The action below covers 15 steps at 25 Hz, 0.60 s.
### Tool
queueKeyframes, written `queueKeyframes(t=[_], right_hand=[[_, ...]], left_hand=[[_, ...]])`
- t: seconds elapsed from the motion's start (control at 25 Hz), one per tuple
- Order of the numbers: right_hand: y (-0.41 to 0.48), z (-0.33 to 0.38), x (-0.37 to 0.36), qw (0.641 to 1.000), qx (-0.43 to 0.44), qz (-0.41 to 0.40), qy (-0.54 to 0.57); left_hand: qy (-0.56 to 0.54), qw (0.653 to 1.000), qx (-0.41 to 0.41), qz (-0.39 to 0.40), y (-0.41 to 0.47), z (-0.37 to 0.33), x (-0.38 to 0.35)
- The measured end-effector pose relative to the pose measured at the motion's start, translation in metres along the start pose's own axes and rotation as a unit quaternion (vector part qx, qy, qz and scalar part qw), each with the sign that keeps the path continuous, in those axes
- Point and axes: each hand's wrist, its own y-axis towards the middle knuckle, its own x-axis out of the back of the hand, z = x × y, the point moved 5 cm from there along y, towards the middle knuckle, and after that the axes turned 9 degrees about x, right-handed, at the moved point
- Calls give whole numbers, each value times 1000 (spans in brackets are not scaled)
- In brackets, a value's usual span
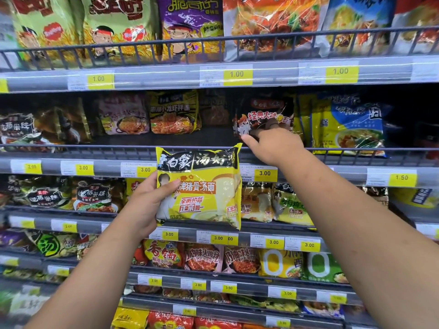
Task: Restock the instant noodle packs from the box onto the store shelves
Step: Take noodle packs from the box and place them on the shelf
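- Left hand [145,203] grips the yellow noodle pack [204,188] by its left edge, upright, mid-frame.
- Right hand [273,144], at 1 o'clock from it, pinches a black noodle pack [263,115] standing on the shelf [107,166].

One wide-angle camera rides on the person's head and faces the shelves [154,77] square on, tipped slightly down. It is close: both forearms enter from the bottom corners, the left hand [145,203] grips a pack [202,186] at mid-frame, and the right hand [273,146] pinches a dark pack [263,115] just above. Shelf rows run above, below and either side of the hands, bowing toward the edges; those far left of the left hand are blurred.
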Motion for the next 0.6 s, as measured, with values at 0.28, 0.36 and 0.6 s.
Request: queueKeyframes(t=[0.28, 0.36, 0.6], right_hand=[[-1, 2, 1, 996, -37, 79, 5], [-7, 5, 1, 998, -39, 47, 3], [-31, 21, 9, 980, -15, -192, 55]], left_hand=[[6, 1000, 8, -5, 5, 7, 4], [5, 1000, 6, -4, 4, 7, 3], [-10, 1000, 6, -1, -2, 2, 5]])
